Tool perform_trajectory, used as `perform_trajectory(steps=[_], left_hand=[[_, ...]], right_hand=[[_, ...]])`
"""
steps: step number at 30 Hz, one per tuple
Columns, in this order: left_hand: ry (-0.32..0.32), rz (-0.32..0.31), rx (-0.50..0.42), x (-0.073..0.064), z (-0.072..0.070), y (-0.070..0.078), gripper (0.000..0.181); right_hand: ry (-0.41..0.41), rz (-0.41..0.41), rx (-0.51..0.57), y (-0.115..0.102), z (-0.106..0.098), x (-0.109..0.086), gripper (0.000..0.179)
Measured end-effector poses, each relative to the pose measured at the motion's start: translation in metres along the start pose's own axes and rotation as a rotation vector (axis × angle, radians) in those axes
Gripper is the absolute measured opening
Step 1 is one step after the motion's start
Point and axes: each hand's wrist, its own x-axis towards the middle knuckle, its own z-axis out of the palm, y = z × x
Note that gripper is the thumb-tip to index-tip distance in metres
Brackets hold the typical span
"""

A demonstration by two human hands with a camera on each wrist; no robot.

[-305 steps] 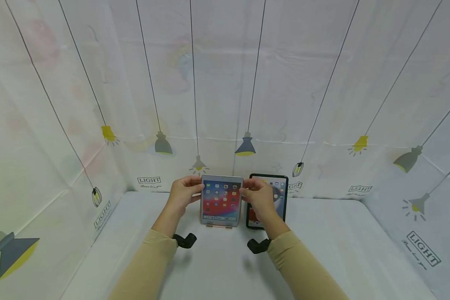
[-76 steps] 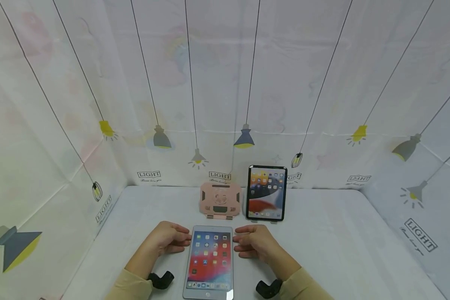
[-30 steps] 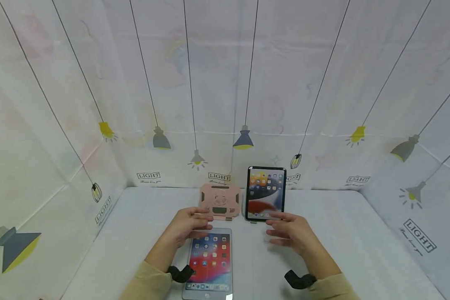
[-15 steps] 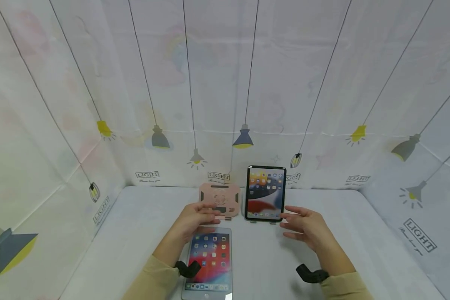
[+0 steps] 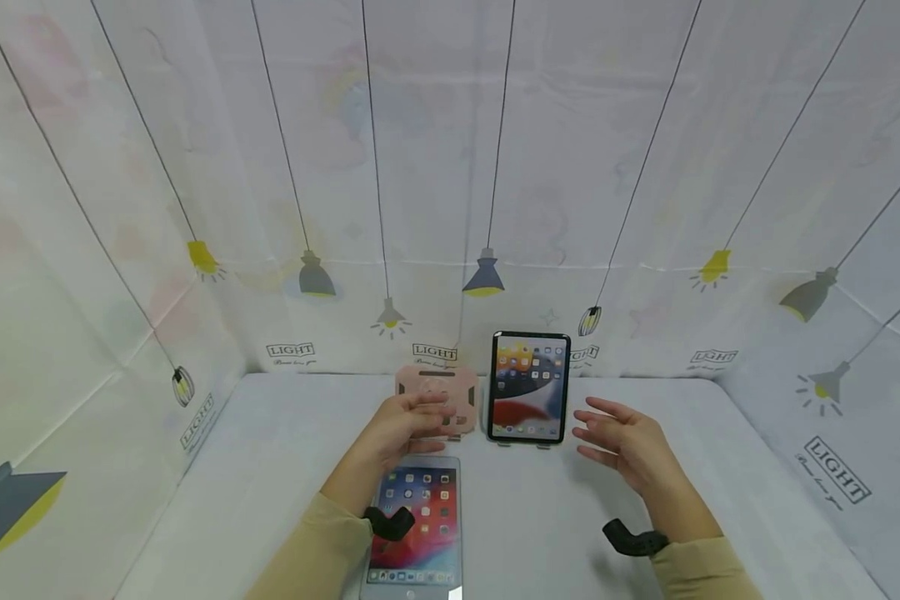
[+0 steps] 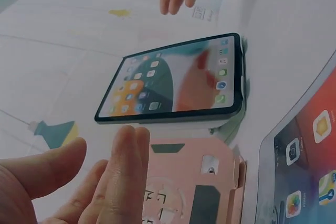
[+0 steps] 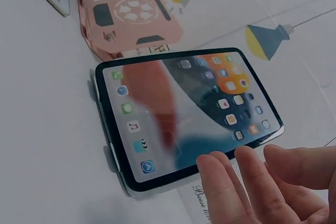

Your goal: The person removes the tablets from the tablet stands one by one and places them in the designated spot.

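A tablet with a black frame (image 5: pixel 529 387) leans upright on a mostly hidden grey-green stand (image 7: pixel 110 158). My right hand (image 5: pixel 630 446) hovers to the right of that tablet, fingers extended, holding nothing. In front of the pink tablet stand (image 5: pixel 461 404) is my left hand (image 5: pixel 401 429), its fingers loosely stretched toward the black-framed tablet and apart from it. Below that hand, a white-framed tablet (image 5: pixel 450 554) lies flat on the table, screen lit and facing up. The left wrist and its black wrist camera (image 5: pixel 393 523) hide part of its left side.
The white table (image 5: pixel 525 517) meets a pale curtain (image 5: pixel 420 167) printed with hanging lamps at its back edge. The same printed cloth rises on the left and right. The pink stand is just left of the black-framed tablet.
Earlier both hands held the white-framed tablet at the pink stand; it then lay flat in front. Since then the hands have left it and moved forward, the right one outward to the right.
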Motion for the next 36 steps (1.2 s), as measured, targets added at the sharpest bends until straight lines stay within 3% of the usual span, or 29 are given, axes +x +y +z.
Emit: perform_trajectory(steps=[5, 12, 22, 36], left_hand=[[0.01, 0.014, -0.011, 0.007, 0.004, 0.003, 0.052], [-0.027, 0.042, -0.029, 0.016, 0.009, 0.009, 0.056], [-0.011, 0.018, -0.06, 0.029, 0.015, 0.023, 0.054], [0.036, 0.065, 0.02, 0.045, 0.024, 0.036, 0.049]], right_hand=[[0.006, -0.016, 0.021, -0.002, -0.007, 0.004, 0.061], [0.029, -0.05, -0.011, -0.005, -0.013, 0.011, 0.062], [0.026, -0.051, -0.041, -0.012, -0.019, 0.024, 0.066], [0.018, -0.044, -0.086, -0.026, -0.014, 0.037, 0.066]])
